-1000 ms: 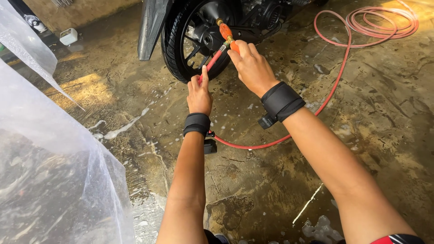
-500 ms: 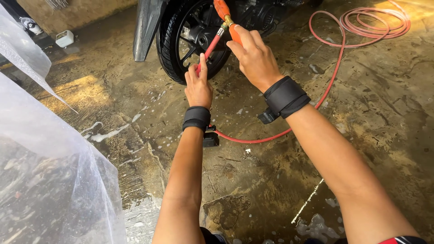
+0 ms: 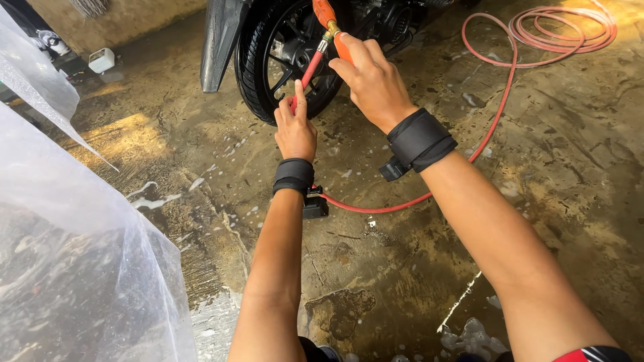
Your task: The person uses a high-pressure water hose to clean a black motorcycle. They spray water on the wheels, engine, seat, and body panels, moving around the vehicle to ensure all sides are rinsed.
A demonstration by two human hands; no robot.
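Observation:
My right hand (image 3: 370, 79) grips the orange handle of a spray gun (image 3: 330, 25) held up in front of a motorcycle's black rear wheel (image 3: 285, 57). My left hand (image 3: 295, 129) holds the red hose (image 3: 310, 67) just below the gun's brass fitting. Both wrists wear black bands, each with a small black device clipped on. The red hose runs from below my arms across the wet concrete floor (image 3: 376, 268) to a coil (image 3: 563, 30) at the upper right. A black mudguard (image 3: 220, 40) hangs left of the wheel.
A clear plastic sheet (image 3: 74, 268) fills the left side. A small white container (image 3: 102, 60) sits by the far wall at the upper left. Soap foam patches (image 3: 469, 335) and puddles lie on the floor near my feet.
Both hands and the spray gun have risen and moved closer to the wheel; my left hand has slid up the hose toward the fitting.

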